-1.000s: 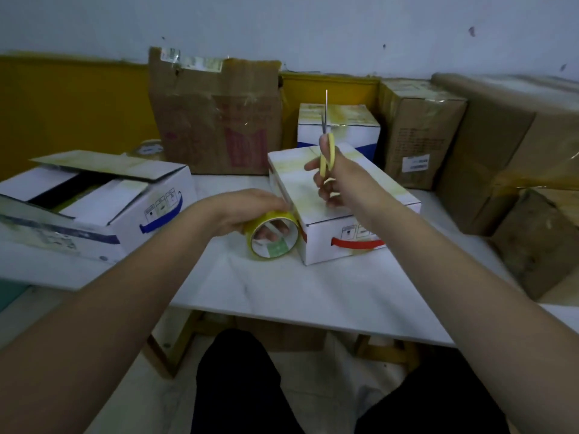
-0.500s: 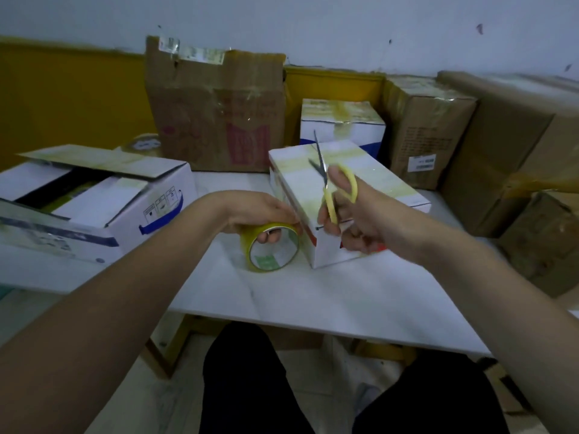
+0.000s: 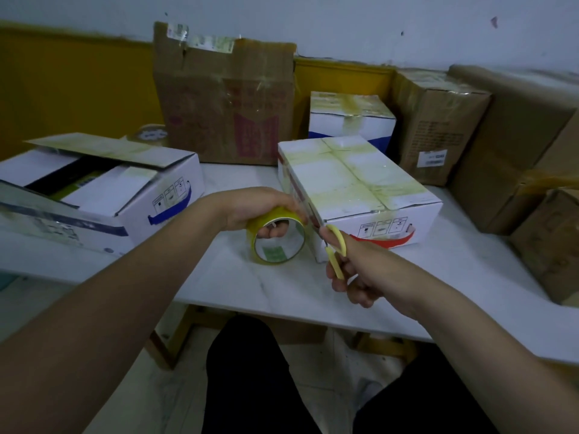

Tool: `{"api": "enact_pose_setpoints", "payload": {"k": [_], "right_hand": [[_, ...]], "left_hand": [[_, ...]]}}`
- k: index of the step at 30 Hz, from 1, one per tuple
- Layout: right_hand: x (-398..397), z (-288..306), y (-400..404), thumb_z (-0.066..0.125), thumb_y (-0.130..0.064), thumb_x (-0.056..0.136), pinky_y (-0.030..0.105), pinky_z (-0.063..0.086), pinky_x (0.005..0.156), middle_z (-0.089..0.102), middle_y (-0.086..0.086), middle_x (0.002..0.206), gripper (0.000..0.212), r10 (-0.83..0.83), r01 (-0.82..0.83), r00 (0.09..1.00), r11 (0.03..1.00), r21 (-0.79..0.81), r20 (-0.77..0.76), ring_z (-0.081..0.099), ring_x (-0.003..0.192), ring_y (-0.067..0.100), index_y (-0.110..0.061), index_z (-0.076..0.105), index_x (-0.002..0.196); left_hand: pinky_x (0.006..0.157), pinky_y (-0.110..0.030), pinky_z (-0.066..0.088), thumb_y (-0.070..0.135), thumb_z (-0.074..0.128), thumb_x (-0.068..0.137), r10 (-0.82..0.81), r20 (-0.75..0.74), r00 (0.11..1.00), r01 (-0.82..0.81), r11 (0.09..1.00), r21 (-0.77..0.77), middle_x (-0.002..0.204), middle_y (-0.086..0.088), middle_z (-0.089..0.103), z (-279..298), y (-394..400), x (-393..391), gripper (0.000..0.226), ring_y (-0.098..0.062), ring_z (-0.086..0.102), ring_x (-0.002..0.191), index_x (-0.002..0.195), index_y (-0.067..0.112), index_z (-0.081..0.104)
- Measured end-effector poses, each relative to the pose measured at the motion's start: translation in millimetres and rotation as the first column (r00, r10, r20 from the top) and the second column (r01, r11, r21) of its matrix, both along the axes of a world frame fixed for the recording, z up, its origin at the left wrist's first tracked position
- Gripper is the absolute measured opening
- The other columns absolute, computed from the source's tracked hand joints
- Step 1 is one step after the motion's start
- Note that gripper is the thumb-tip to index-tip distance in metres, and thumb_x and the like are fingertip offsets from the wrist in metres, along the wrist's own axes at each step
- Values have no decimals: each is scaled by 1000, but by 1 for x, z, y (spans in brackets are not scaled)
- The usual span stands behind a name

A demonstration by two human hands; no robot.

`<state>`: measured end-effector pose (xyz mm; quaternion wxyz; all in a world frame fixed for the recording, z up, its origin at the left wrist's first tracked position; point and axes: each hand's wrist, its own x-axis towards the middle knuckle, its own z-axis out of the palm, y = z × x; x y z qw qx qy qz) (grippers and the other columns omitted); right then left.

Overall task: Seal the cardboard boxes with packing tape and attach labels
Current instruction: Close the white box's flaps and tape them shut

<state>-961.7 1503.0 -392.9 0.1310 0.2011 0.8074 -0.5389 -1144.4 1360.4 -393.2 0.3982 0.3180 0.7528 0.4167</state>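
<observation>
The person's dark-clothed legs (image 3: 250, 380) show nearest, under the edge of the white desk (image 3: 282, 292). Above the desk's near part, the right hand (image 3: 360, 277) has its grip closed on yellow-handled scissors (image 3: 336, 249), fingers through the loops, the blades pointing up and left toward the near left corner of the taped white box (image 3: 360, 189); the blade tips are blurred, so contact with the tape cannot be told. Just left of them, the left hand (image 3: 253, 208) has its grip closed on a roll of yellowish packing tape (image 3: 277, 238), fingers through the core, the roll standing on edge on the desk, just beside that box's left end. The taped white box lies in the middle of the desk, flaps shut under yellowed tape strips, a red band along its near side. To the left sits an open white box (image 3: 103, 195) with blue markings, its flaps up. Farther back stand a tall brown carton (image 3: 225, 101), a second tape roll (image 3: 152, 134) beside it, a smaller white box (image 3: 351, 120), and brown cartons (image 3: 438, 126) along the right.
</observation>
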Motion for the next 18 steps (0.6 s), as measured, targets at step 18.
{"api": "enact_pose_setpoints", "payload": {"k": [18], "right_hand": [[-14, -40, -3, 57, -41, 98, 27, 46, 50, 68, -1, 59, 37, 63, 84, 950, 890, 447, -305, 56, 51, 9, -16, 72, 76]], "left_hand": [[41, -20, 36, 22, 52, 101, 172, -20, 985, -172, 985, 15, 59, -7, 55, 0, -18, -2, 25, -13, 43, 42, 101, 6, 71]]}}
